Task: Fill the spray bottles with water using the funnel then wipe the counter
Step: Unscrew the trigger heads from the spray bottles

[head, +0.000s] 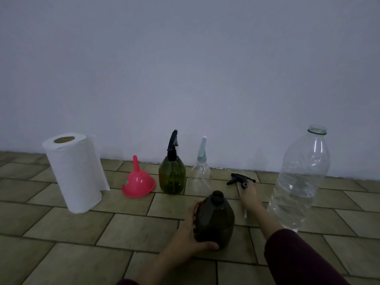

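Two hands busy: left hand [191,229] curled round dark bottle [214,220], steadying its open neck; right hand [247,194] pinching removed trigger head [240,180], laying it aside beyond bottle. Pink funnel [138,185] well left, water bottle [298,182] just right.

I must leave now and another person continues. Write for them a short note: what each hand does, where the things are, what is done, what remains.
Left hand grips the dark bottle, standing open, its sprayer off.
Right hand holds the removed black sprayer head low over the tiles, its tube trailing toward you.
Pink funnel sits upside down beside the green spray bottle; the clear spray bottle stands next to that; both capped.
Water bottle, uncapped, at right. Paper towel roll at left.
Done: one bottle opened. Left: filling all three, recapping, wiping.
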